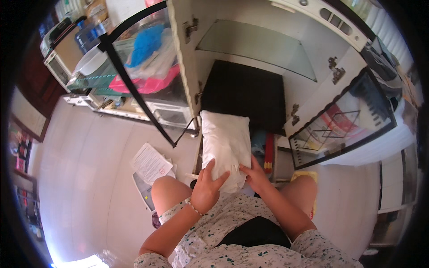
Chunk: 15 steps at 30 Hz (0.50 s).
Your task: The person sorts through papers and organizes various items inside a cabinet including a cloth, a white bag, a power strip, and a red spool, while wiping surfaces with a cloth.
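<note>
A white, soft bundle in a plastic or cloth wrapping (226,140) lies before me, its far end at the front edge of an open cabinet. My left hand (207,187) rests on the bundle's near left part, thumb and fingers spread over it. At the near right edge, my right hand (256,176) grips the wrapping between thumb and fingers. Behind the bundle is a black panel (243,93) in the cabinet's lower part. Below the panel, to the right of the bundle, red sticks or pencils (268,150) lie in an opening that looks like a drawer.
Two glass-paned doors stand open, the left one (134,80) and the right one (345,124). A glass shelf (258,47) crosses the cabinet. Printed papers (152,164) lie on the floor at left. A yellow plastic object (305,175) is beside my right knee.
</note>
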Motion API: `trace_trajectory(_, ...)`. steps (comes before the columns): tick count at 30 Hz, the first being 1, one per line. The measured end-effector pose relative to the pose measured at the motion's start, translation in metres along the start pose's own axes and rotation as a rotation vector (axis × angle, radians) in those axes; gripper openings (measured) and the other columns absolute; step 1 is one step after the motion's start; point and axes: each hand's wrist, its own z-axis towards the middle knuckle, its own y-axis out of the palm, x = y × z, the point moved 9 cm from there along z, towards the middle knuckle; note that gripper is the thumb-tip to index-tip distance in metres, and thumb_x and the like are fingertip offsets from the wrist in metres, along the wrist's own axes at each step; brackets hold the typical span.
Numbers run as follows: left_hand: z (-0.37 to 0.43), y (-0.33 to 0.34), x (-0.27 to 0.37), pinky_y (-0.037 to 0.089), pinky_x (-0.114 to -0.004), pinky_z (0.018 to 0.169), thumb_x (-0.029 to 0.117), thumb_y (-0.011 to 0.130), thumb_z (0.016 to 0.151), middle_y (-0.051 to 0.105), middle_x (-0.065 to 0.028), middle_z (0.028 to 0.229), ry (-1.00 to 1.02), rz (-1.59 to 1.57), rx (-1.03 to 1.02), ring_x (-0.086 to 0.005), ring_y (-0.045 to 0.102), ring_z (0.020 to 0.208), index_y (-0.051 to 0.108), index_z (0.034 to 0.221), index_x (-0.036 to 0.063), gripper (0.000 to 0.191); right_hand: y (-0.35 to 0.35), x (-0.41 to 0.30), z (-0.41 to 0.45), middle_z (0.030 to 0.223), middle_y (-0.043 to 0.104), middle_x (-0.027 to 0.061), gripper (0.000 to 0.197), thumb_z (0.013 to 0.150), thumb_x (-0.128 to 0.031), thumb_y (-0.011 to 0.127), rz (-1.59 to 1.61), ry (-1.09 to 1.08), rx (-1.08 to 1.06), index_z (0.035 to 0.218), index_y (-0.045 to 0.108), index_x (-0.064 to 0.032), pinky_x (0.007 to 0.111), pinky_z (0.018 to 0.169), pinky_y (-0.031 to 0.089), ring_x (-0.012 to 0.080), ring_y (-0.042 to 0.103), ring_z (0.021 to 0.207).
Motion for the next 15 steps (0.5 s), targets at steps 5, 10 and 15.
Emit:
trace_trajectory(5, 0.084, 0.001, 0.015, 0.041, -0.04, 0.093, -0.01, 0.055, 0.059, 0.034, -0.0255, 0.13, 0.181, -0.068, 0.159, -0.0409, 0.047, 0.103, 0.059, 0.115, 0.0145, 0.061, -0.023, -0.103, 0.008, 0.132, 0.04, 0.0091, 0.066, 0.085, -0.008, 0.058, 0.023, -0.374, 0.06, 0.14, 0.022, -0.0102, 0.032, 0.091, 0.041, 0.0205, 0.044, 0.116)
trace_trajectory(10, 0.203, 0.053, 0.013, 0.04, -0.041, 0.093, -0.006, 0.06, 0.064, 0.034, -0.0211, 0.132, 0.226, -0.194, 0.271, -0.04, 0.043, 0.111, 0.058, 0.116, 0.0171, 0.057, -0.054, -0.188, 0.012, 0.138, 0.03, 0.0125, 0.065, 0.09, -0.017, 0.052, -0.016, -0.658, 0.188, 0.142, 0.014, -0.0085, 0.033, 0.101, 0.03, 0.0215, 0.034, 0.125)
trace_trajectory(15, 0.252, 0.177, -0.017, 0.035, -0.044, 0.1, 0.015, 0.071, 0.068, 0.013, -0.0211, 0.144, 0.061, -0.019, -0.212, -0.0426, 0.028, 0.126, 0.045, 0.129, 0.0222, 0.066, -0.089, -0.101, 0.006, 0.137, 0.031, 0.0171, 0.066, 0.087, -0.014, 0.059, -0.261, -0.478, 0.198, 0.14, 0.021, -0.0073, 0.037, 0.094, 0.04, 0.0252, 0.041, 0.121)
